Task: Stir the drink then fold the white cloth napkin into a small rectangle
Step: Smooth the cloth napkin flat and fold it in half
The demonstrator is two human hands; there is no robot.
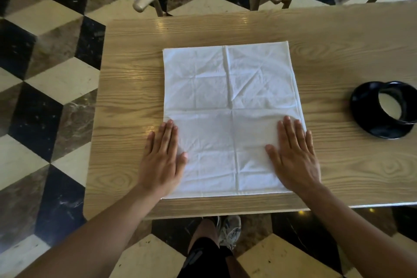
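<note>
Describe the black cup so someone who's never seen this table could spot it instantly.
Start at the light wooden table with the white cloth napkin spread flat in its middle, both hands pressed on it. Look toward the table's right side, well clear of the napkin. The black cup stands there on a black saucer, the only dark, glossy, round thing on the tabletop, with pale liquid inside.

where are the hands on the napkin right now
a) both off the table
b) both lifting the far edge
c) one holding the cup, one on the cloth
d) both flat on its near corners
d: the left hand and right hand lie palm-down on the near side of the spread white napkin, fingers straight.
</note>
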